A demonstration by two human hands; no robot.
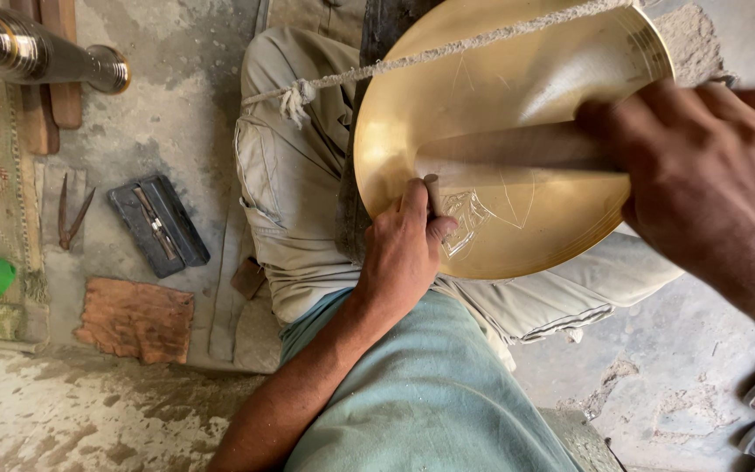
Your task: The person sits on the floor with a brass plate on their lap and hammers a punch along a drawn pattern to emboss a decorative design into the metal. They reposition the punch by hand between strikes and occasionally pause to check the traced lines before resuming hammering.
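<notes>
A round brass plate [517, 131] is being propped across the lap, with a rope [447, 51] stretched over its upper face. A wooden mallet handle [517, 147] is being grasped by the right hand [701, 183], fingers clenched around it. A thin chisel [432, 192] is being pinched by the left hand [404, 249] against the plate's engraved lines. A dark tool case [157, 225] is being left on the floor [159, 114].
</notes>
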